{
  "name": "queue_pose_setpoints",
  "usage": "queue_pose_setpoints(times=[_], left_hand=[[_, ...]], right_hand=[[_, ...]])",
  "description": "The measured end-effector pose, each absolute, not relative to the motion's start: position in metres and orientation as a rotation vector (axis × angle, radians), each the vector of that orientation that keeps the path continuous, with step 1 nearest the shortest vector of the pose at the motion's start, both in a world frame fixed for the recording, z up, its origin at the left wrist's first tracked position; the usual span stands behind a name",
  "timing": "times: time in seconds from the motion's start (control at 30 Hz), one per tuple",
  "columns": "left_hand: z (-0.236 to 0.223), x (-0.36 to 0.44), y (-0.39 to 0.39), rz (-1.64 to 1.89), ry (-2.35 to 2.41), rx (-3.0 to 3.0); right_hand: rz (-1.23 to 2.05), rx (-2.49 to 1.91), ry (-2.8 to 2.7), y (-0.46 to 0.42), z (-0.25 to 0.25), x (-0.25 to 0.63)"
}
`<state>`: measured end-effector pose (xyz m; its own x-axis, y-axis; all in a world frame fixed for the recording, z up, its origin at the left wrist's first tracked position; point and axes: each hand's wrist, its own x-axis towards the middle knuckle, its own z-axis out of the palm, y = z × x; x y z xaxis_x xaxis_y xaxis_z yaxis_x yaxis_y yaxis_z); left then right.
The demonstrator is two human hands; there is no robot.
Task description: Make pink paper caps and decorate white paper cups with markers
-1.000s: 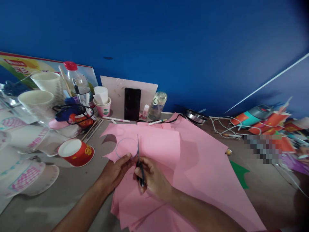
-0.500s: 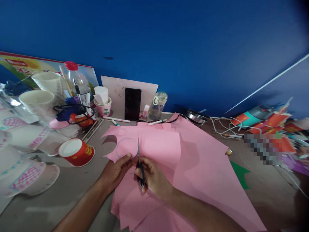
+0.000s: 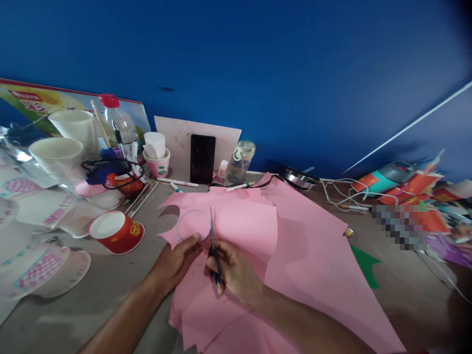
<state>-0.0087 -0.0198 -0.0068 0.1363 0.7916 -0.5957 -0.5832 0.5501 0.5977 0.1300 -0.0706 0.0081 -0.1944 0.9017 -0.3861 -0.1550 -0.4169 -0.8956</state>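
Between the thumb and fingers of my left hand [image 3: 181,258] is the lower edge of a pink paper sheet [image 3: 243,223]. A circle is drawn on it in blue line, and a rounded notch is cut from its left edge. My right hand [image 3: 234,270] grips black-handled scissors [image 3: 215,263], their blades pointing away from me along the circle's right side. Whether the blades are fully closed is hard to see. Beneath lie more pink sheets [image 3: 313,275], stacked and overlapping.
A red paper cup [image 3: 117,233] lies tipped at left, near white decorated cups [image 3: 44,270]. Behind the paper stand a black phone [image 3: 202,159] and a clear bottle [image 3: 241,161]. Markers [image 3: 240,187] lie before them. A roll of tape [image 3: 298,178], white cables [image 3: 334,196] and green paper [image 3: 365,265] are at right.
The held pink sheet has shifted very slightly, its right flap dipping a little. Both hands and the scissors stay almost in the same place.
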Motion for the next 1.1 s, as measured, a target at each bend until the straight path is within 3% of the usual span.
queue_pose_setpoints(times=[0.73, 1.1], left_hand=[[0.008, -0.009, -0.017, 1.054, 1.017, 0.235], [-0.017, -0.016, -0.015, 1.013, 0.905, 0.45]], right_hand=[[1.713, -1.239, -0.899, -0.066, 0.001, 0.121], [1.753, -1.146, -0.876, -0.065, -0.005, 0.122]])
